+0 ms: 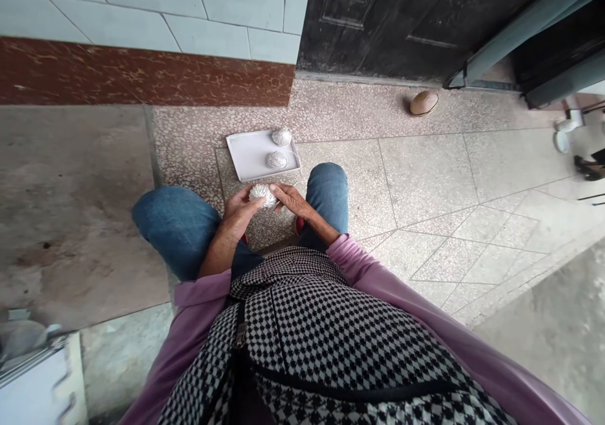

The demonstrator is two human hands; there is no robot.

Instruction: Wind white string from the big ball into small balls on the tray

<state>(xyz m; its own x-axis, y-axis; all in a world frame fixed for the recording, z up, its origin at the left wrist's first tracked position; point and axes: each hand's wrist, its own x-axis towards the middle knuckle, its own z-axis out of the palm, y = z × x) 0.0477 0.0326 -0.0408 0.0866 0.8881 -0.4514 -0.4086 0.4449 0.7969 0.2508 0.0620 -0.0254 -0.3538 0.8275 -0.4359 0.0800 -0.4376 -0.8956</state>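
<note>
Between my knees a ball of white yarn (263,195) is held in both hands. My left hand (239,212) grips it from the left, with the thumb laid over its near side. From the right, my right hand (289,198) closes on the same ball, fingers on its far edge; whether it also pinches a strand is too small to tell. Just beyond, a shallow white tray (248,154) lies on the floor. Two more white yarn balls, a farther one (282,137) and a nearer one (277,159), sit at its right side. A thin strand loops near the tray's right edge.
A tiled wall (142,15) with a brown base stands ahead on the left, and a dark door (378,28) ahead on the right. A round tan object (424,103) rests by the door. Speckled floor (425,166) stretches right. A white-topped item (40,381) stands at lower left.
</note>
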